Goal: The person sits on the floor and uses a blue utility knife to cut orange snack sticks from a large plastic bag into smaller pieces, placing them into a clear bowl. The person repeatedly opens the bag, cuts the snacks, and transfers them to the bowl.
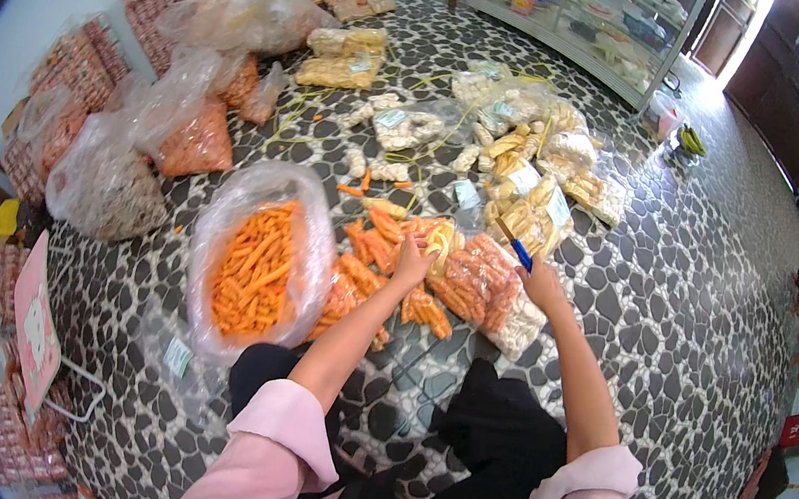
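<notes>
My left hand (413, 260) reaches over a pile of bagged snacks, its fingers on a pale yellow snack packet (441, 238). In my right hand (545, 284) is a blue-handled knife (521, 252), its blade pointing up and to the left. Between the hands lies a clear bag of orange snack sticks (480, 279), beside a bag of white snacks (519, 330). Smaller orange snack packets (427, 312) lie just below my left hand. A large open plastic bag (325, 240) of loose orange sticks (252, 275) stands left of my left forearm.
Yellow and white snack packets (527, 198) lie scattered ahead on the stone-patterned floor (668, 338), with yellow plastic straps (296, 115). Filled plastic bags (112, 189) line the left wall. A glass display case (587, 28) stands at the back. A pink folding table (38, 323) leans at left.
</notes>
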`<move>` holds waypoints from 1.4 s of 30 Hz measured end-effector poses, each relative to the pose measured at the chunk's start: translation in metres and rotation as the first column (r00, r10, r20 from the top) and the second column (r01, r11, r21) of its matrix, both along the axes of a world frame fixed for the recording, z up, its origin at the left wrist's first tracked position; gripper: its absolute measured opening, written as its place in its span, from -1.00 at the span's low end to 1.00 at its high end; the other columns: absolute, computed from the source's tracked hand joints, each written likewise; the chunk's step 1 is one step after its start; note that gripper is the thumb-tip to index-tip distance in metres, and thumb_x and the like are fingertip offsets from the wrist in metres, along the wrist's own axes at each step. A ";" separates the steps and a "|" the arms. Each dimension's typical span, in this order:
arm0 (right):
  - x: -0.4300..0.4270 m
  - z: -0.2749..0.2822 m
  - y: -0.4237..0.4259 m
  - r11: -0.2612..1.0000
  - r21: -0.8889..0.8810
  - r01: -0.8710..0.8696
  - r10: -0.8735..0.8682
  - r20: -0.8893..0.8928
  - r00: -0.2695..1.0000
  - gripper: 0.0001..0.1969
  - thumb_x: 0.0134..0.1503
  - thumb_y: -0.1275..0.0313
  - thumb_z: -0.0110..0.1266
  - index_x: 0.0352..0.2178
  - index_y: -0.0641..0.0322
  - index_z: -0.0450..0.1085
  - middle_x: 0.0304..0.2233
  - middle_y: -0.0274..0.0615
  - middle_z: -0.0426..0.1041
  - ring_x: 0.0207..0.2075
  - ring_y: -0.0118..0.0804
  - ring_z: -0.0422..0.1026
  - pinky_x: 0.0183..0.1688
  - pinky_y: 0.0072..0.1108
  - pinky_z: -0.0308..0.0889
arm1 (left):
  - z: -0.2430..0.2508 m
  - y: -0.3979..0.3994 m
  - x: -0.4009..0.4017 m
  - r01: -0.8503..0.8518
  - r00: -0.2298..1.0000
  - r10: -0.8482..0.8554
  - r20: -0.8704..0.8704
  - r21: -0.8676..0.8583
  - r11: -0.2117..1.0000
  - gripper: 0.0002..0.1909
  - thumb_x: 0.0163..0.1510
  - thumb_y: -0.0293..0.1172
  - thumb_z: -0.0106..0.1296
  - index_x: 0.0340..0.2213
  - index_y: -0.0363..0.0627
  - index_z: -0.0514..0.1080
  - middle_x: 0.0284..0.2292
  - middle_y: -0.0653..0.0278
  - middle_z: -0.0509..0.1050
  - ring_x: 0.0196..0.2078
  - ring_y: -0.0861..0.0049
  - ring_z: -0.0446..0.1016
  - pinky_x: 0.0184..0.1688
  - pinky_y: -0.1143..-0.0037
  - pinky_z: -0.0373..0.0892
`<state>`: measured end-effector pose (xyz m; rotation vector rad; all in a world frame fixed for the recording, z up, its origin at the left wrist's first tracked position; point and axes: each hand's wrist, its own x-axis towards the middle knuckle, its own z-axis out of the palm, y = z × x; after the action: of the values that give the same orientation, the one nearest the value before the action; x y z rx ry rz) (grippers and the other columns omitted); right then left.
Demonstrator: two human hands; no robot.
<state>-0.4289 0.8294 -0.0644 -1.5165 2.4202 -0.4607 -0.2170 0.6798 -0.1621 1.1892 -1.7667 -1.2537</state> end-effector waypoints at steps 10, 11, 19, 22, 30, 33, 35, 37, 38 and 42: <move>-0.024 -0.111 -0.028 0.956 0.021 0.294 -0.270 0.462 0.845 -0.58 0.08 0.15 -0.14 -0.40 0.43 0.28 -0.42 0.23 0.33 -0.32 0.16 0.33 -0.23 -0.31 0.22 | -0.054 -0.010 -0.046 0.047 0.992 -0.034 0.120 -0.104 0.993 -0.61 0.06 -0.36 -0.14 -0.11 -0.31 0.10 -0.12 -0.07 0.16 -0.09 0.17 0.22 -0.04 0.38 0.17; -0.023 -0.115 -0.030 0.960 0.005 0.281 -0.253 0.446 0.858 -0.59 0.08 0.16 -0.14 -0.39 0.43 0.28 -0.38 0.23 0.31 -0.29 0.15 0.32 -0.21 -0.32 0.21 | -0.057 -0.001 -0.046 0.077 0.967 -0.045 0.252 -0.121 0.990 -0.58 0.07 -0.33 -0.16 -0.10 -0.33 0.08 -0.11 -0.08 0.17 -0.06 0.16 0.20 -0.03 0.37 0.15; -0.020 -0.138 -0.029 0.972 -0.053 0.227 -0.196 0.345 0.918 -0.60 0.08 0.17 -0.13 -0.33 0.40 0.32 -0.35 0.19 0.27 -0.27 0.08 0.29 -0.18 -0.36 0.18 | -0.083 -0.003 -0.053 0.076 0.804 -0.061 0.592 -0.001 0.997 -0.26 -0.04 0.14 -0.13 -0.06 -0.32 0.15 -0.12 -0.08 0.24 -0.06 0.16 0.21 -0.05 0.34 0.17; -0.016 -0.128 -0.030 0.975 -0.081 0.206 -0.165 0.353 0.921 -0.62 0.08 0.18 -0.12 -0.34 0.37 0.33 -0.35 0.18 0.26 -0.26 0.05 0.29 -0.17 -0.38 0.19 | -0.066 -0.019 -0.043 0.109 0.940 -0.155 0.303 0.166 0.980 -0.22 -0.19 0.21 0.02 -0.22 -0.36 0.29 -0.37 0.00 0.41 -0.33 0.21 0.41 -0.30 0.39 0.31; 0.006 -0.002 -0.023 0.956 -0.197 0.216 -0.067 0.570 0.819 -0.66 0.11 0.19 -0.13 -0.44 0.35 0.26 -0.66 -0.14 0.31 -0.72 -0.34 0.32 -0.65 -0.58 0.22 | 0.057 -0.011 -0.037 0.325 0.919 -0.293 0.264 -0.083 0.942 -0.39 -0.14 0.09 0.06 -0.27 -0.26 0.31 -0.41 0.05 0.45 -0.38 0.33 0.45 -0.33 0.44 0.32; 0.023 0.053 -0.011 0.943 -0.261 0.208 -0.046 0.518 0.854 -0.65 0.10 0.18 -0.14 -0.40 0.35 0.27 -0.63 -0.03 0.33 -0.65 -0.16 0.34 -0.55 -0.44 0.23 | 0.112 -0.012 -0.014 0.396 0.897 -0.336 0.288 -0.188 0.899 -0.44 -0.15 0.04 0.09 -0.31 -0.24 0.33 -0.41 0.07 0.46 -0.39 0.35 0.45 -0.35 0.45 0.32; 0.040 0.083 -0.007 0.933 -0.303 0.195 -0.046 0.434 0.900 -0.63 0.10 0.17 -0.15 -0.37 0.35 0.27 -0.61 0.02 0.34 -0.61 -0.06 0.34 -0.50 -0.38 0.22 | 0.144 -0.010 0.008 0.396 0.903 -0.326 0.281 -0.250 0.884 -0.49 -0.14 0.00 0.11 -0.35 -0.24 0.34 -0.42 0.09 0.46 -0.39 0.36 0.45 -0.36 0.45 0.32; 0.060 0.107 -0.002 0.941 -0.310 0.132 -0.026 0.323 0.946 -0.56 0.10 0.08 -0.19 -0.34 0.32 0.31 -0.59 0.11 0.36 -0.51 0.11 0.34 -0.41 -0.29 0.21 | 0.171 -0.005 0.031 0.328 0.944 -0.290 0.158 -0.335 0.883 -0.61 -0.09 -0.12 0.09 -0.43 -0.25 0.32 -0.50 0.16 0.43 -0.47 0.47 0.40 -0.40 0.50 0.29; 0.070 0.117 0.003 0.945 -0.312 0.095 -0.010 0.262 0.965 -0.55 0.09 0.06 -0.20 -0.35 0.31 0.31 -0.58 0.13 0.36 -0.49 0.13 0.35 -0.40 -0.28 0.21 | 0.183 -0.002 0.043 0.314 0.949 -0.301 0.091 -0.329 0.891 -0.63 -0.08 -0.14 0.08 -0.44 -0.25 0.31 -0.51 0.18 0.42 -0.49 0.51 0.38 -0.41 0.51 0.28; 0.113 0.143 0.016 0.949 -0.309 -0.067 0.064 -0.019 0.998 -0.55 0.09 0.05 -0.23 -0.47 0.31 0.27 -0.57 0.11 0.38 -0.46 0.12 0.38 -0.42 -0.23 0.25 | 0.213 0.016 0.083 0.225 0.974 -0.213 0.074 -0.346 0.911 -0.70 -0.04 -0.20 0.03 -0.49 -0.24 0.31 -0.60 0.21 0.36 -0.56 0.59 0.28 -0.46 0.56 0.21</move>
<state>-0.3164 0.8457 0.0787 -1.7170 2.3799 -0.8549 -0.1340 0.6959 0.0511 0.8281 -2.0904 -0.9808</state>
